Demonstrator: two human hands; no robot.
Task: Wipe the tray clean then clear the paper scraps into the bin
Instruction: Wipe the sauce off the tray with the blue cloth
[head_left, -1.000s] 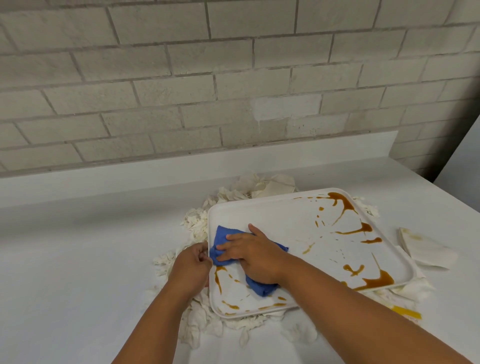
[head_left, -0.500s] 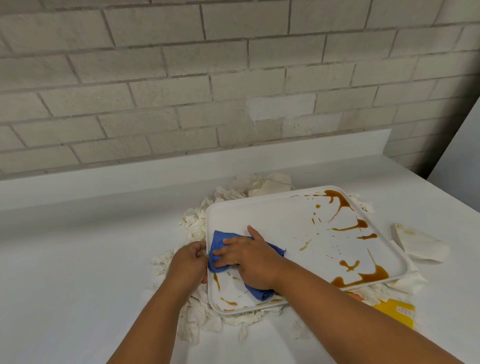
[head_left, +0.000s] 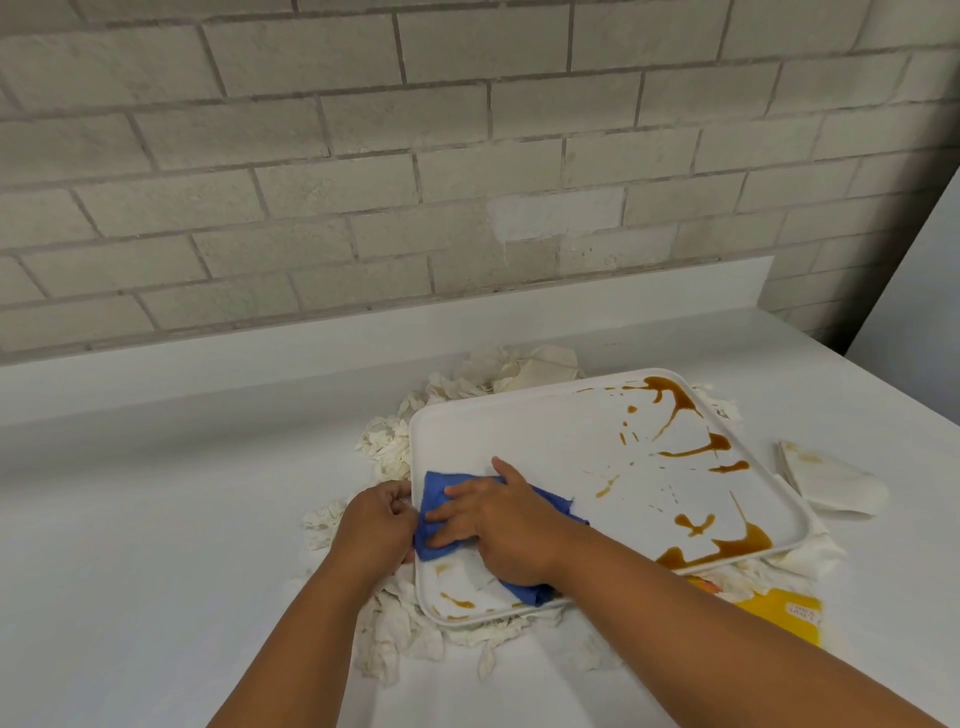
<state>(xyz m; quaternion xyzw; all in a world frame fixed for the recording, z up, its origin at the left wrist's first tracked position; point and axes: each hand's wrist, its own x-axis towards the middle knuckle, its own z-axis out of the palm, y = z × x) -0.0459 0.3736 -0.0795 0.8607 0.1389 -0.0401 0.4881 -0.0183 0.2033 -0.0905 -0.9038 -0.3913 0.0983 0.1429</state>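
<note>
A white square tray (head_left: 519, 431) lies on the counter, streaked with brown sauce (head_left: 711, 545) along its right side and near corner. My right hand (head_left: 498, 525) presses a blue cloth (head_left: 441, 491) flat onto the tray's left part, fingers spread. My left hand (head_left: 376, 525) grips the tray's left rim with curled fingers. Torn white paper scraps (head_left: 387, 447) lie heaped around and under the tray.
A folded, stained napkin (head_left: 826, 480) lies right of the tray. A yellow packet (head_left: 784, 616) pokes out under the tray's near right corner. The white counter (head_left: 156, 545) meets a raised back ledge and a brick wall. No bin is in view.
My right hand has slid the blue cloth a little to the left and toward me over the tray. The brown smears under it have thinned. My left hand stays on the rim.
</note>
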